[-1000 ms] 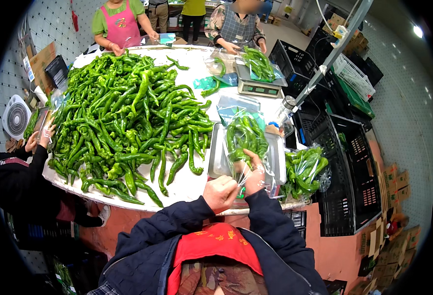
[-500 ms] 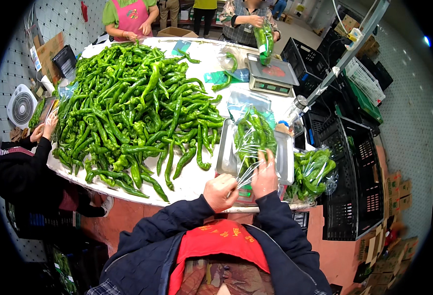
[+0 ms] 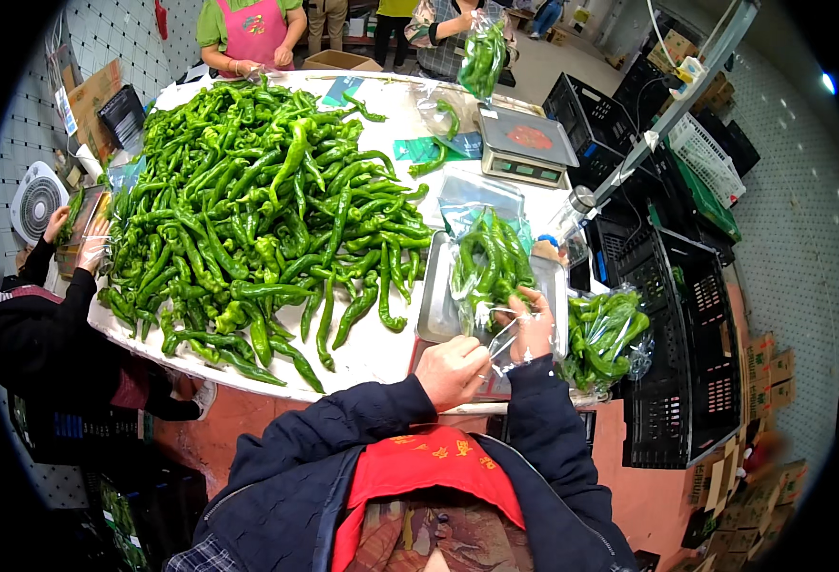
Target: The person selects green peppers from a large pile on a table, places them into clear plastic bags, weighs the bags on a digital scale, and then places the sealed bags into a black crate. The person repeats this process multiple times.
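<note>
- On the metal tray [image 3: 438,310] of the near scale, at the table's near right: one clear bag of green peppers [image 3: 492,262], lying with its mouth toward the wearer.
- Left hand [image 3: 452,372]: closed like a fist on the gathered film at the bag's mouth, just off the tray's near edge.
- Right hand [image 3: 534,324]: fingers bent, at the bag's near right side; I make out stretched strands of film between the two hands, but cannot tell whether its fingertips pinch any.
- Just right of the tray, I note a second filled bag [image 3: 605,338]; beyond the tray, a flat clear-and-teal packet [image 3: 481,197] and a clear jar [image 3: 572,212].
- Left of the tray, a broad loose heap of peppers [image 3: 248,210] covers much of the white table [image 3: 372,367].
- Farther up my view, a second scale [image 3: 529,143]; beside it a co-worker in a checked apron [image 3: 436,59] holds up a filled bag.
- Far left edge: a person in a pink apron [image 3: 255,38]. Nearer left, a dark-sleeved co-worker [image 3: 33,334] handles a clear pack.
- Right of the table: black crates [image 3: 681,343].
</note>
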Demonstrator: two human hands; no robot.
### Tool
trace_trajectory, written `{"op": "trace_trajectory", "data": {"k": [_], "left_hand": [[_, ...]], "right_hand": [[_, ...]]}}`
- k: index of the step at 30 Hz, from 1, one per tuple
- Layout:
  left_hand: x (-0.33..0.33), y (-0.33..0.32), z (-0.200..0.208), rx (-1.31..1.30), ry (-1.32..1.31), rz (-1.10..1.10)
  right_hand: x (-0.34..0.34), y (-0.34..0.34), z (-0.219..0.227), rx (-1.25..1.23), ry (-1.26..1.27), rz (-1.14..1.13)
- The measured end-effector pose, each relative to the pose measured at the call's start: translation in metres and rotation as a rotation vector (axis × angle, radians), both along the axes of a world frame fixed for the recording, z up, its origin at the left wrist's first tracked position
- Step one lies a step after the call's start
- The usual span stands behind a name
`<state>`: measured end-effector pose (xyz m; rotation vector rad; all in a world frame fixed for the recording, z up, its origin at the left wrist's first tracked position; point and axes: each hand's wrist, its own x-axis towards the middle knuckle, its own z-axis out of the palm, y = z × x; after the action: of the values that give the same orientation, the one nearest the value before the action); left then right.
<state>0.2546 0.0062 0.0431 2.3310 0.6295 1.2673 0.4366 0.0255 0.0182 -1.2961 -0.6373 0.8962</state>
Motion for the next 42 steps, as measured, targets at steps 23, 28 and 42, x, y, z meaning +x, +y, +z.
{"op": "trace_trajectory", "data": {"k": [23,28,42], "left_hand": [[-0.01,0.004,-0.001,0.042,0.025,-0.19],[-0.014,0.002,-0.008,0.038,0.025,-0.161],[-0.139,0.039,-0.095,-0.285,0.31,0.699]], "right_hand": [[-0.002,0.022,0.013,-0.418,-1.315,0.211],[-0.006,0.021,-0.009,-0.111,-1.425,0.324],[0.004,-0.064,-0.003,0.041,-1.139,0.108]]}}
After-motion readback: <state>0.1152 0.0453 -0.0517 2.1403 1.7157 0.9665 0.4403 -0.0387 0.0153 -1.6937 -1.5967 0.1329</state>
